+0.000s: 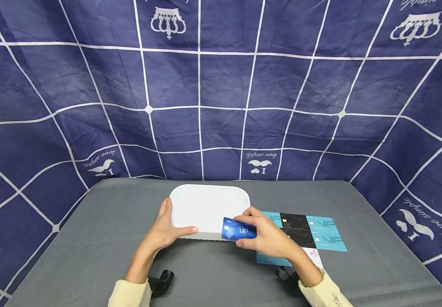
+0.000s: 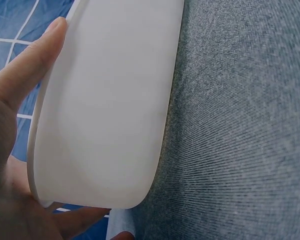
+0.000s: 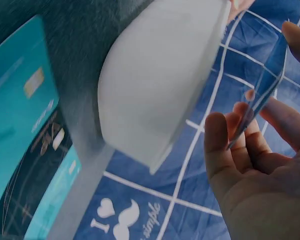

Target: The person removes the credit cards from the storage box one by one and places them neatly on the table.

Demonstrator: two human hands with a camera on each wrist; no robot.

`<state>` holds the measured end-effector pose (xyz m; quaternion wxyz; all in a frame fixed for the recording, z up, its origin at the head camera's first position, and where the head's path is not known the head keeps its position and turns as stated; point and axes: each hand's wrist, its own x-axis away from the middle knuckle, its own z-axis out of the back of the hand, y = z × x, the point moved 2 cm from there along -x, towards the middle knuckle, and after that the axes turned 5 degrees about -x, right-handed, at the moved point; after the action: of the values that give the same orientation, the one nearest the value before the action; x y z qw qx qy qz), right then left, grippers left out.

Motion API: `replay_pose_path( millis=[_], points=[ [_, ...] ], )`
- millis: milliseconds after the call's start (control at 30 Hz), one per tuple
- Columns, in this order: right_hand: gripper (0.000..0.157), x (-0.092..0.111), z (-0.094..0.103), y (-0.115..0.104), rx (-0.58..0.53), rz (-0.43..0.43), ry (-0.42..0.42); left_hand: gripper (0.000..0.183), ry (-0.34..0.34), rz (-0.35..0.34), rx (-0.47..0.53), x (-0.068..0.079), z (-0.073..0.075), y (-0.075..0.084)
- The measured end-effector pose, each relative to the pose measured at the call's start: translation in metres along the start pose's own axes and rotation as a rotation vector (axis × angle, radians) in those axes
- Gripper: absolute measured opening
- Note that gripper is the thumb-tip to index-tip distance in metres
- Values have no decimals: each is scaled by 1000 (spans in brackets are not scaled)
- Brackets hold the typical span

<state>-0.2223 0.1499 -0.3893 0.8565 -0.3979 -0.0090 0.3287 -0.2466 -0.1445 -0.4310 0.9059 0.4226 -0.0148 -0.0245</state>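
A white plastic tray [image 1: 210, 207] with rounded corners stands on the grey cloth; its inside is too bright to make out. My left hand [image 1: 167, 230] holds its near left corner, thumb along the front rim and fingers by the left side. In the left wrist view the thumb [image 2: 32, 65] lies on the rim of the tray [image 2: 110, 105]. My right hand [image 1: 261, 232] pinches a blue VIP card [image 1: 238, 230] between thumb and fingers, over the tray's near right corner. The right wrist view shows this card [image 3: 265, 82] nearly edge-on, apart from the tray [image 3: 150, 75].
Light blue VIP cards [image 1: 329, 243] and black cards [image 1: 299, 236] lie side by side right of the tray. A white card with pink marks [image 1: 314, 256] lies nearest, partly behind the right wrist. A dark blue checked curtain [image 1: 221, 85] stands behind the table.
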Motion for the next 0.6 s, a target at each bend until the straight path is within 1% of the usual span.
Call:
replay_pose_path(
  millis=[133, 300, 400, 467, 600],
  points=[
    [51, 15, 10, 2, 6, -18, -22, 136, 1, -6, 4, 0, 0, 1],
    [51, 37, 21, 5, 1, 15, -40, 137, 0, -12, 2, -1, -1, 1],
    [51, 49, 25, 5, 18, 22, -28, 138, -2, -11, 0, -1, -1, 1],
    [51, 56, 28, 6, 30, 12, -13, 138, -4, -8, 0, 0, 0, 1],
    [50, 69, 33, 10, 77, 11, 19, 138, -4, -9, 5, 1, 0, 1]
  ],
)
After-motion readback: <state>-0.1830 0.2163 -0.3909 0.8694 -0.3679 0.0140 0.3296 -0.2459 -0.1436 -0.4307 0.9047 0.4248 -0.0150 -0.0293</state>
